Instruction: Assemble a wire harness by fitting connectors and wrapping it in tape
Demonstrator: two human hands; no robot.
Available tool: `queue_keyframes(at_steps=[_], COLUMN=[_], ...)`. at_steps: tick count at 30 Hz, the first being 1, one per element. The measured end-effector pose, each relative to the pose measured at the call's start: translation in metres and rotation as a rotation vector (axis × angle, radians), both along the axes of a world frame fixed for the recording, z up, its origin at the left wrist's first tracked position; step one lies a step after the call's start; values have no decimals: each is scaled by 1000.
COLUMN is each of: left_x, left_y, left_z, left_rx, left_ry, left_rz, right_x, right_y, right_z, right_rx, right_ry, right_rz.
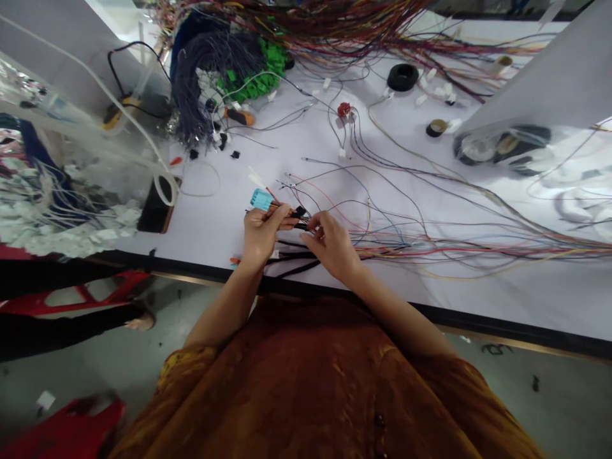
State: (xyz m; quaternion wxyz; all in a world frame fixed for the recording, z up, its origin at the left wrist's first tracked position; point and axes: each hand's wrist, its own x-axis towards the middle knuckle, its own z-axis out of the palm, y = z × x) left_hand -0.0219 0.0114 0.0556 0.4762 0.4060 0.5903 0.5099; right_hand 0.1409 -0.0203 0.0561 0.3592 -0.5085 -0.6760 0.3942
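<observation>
Pinching the wires (275, 204) behind a light-blue connector (261, 199)

The connector juts out past the left hand (261, 236), held above the white table (471, 293) close to its near edge. It looks like light, hard plastic, stiff enough to take a firm grasp on its sides, though a smooth shell could slip a little. The wires behind it seem thin and pliable; they should bend easily, and a tug on a single strand may strain its joint, so the housing itself or the whole bunch close behind it is the safer hold.

The left thumb and fingers are closed on that bunch. The right hand (332, 245) has its thumb and forefinger curled at the wires just beside a small black piece (299, 211); whether those tips are pressed tight, I cannot tell.

Beyond the hands, long loose wires (478, 252) trail to the right, likely springy and prone to snagging. Farther back lie a red connector (343, 109) and a black tape roll (402, 77), with a heap of green connectors (268, 80) to the left and a phone (155, 207) near the edge.
</observation>
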Motion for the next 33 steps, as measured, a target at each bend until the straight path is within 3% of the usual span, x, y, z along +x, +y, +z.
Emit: queue_keyframes(at_steps=[5, 12, 16, 21, 24, 27, 30, 33], left_x=[2, 2, -4, -9, -9, -9, -11, -15], left_y=[-3, -5, -7, -12, -14, -14, -12, -8], left_z=[-3, -5, -9, -7, -4, -3, -5, -6], left_rx=[-8, -44, 35, 90, 97, 90, 63, 41], left_ry=[-40, -62, 46, 218, 223, 215, 207, 185], left_rz=[42, 75, 61, 10, 9, 16, 16, -23], right_x=[-24, -48, -38, -13, -3, 5, 9, 8], right_y=[-7, -3, -5, 13, 31, 48, 63, 75], right_z=[-10, -36, -23, 6, 14, 12, 8, 10], right_rx=[-80, -58, -73, -418, -413, -376, -450, -558], right_ry=[-136, -8, 253, 612, 577, 548, 638, 650], right_rz=[12, -212, -194, -53, 17, -91, -197, -110])
